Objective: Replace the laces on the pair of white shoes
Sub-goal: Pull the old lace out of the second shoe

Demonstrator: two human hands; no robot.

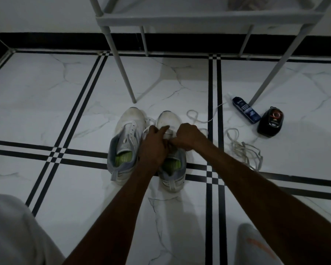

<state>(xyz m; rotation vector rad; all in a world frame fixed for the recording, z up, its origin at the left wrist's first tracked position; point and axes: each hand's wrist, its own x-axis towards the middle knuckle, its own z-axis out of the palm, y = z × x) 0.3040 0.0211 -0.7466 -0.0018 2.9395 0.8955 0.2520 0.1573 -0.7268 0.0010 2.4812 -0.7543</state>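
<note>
Two white shoes with green insoles stand side by side on the tiled floor, toes pointing away from me. The left shoe (125,142) has no lace in most of its eyelets. Both hands are over the tongue of the right shoe (169,119). My left hand (154,144) pinches a white lace at the eyelets, index finger stretched forward. My right hand (187,136) is closed on the same lace from the right. A loose white lace (197,119) trails right of the shoe, and a tangled pile of laces (245,150) lies farther right.
A white metal rack (199,20) stands over the floor behind the shoes, one leg (126,79) just beyond the left shoe's toe. A blue bottle (246,109) and a black round tin (270,122) lie at the right. My knees show at the bottom corners.
</note>
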